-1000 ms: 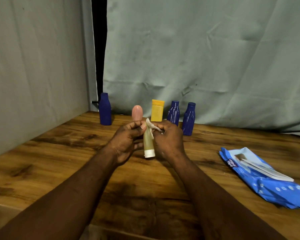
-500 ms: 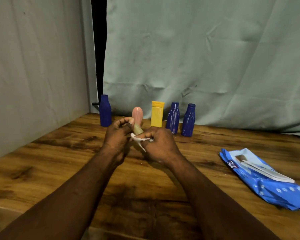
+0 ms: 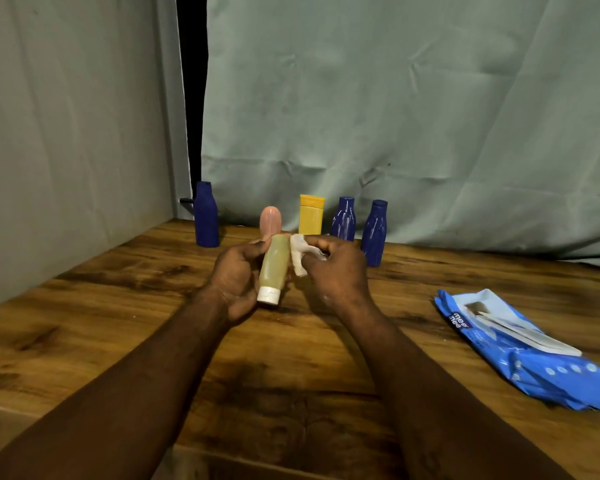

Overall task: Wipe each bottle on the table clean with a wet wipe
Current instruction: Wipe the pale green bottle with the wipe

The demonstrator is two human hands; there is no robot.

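My left hand grips a yellow-green bottle with a white cap, held cap-down above the table. My right hand pinches a crumpled white wet wipe right beside the bottle's upper part. Behind my hands, a row of bottles stands along the table's back edge: a blue bottle at the left, a pink bottle, a yellow bottle, and two more blue bottles.
A blue wet-wipe pack lies on the wooden table at the right, its flap open. Grey-green cloth hangs behind the table and along the left side.
The yellow-green bottle, hidden between my hands half a second ago, is turned out into view cap-down again. The wipe has moved up to the bottle's upper side.
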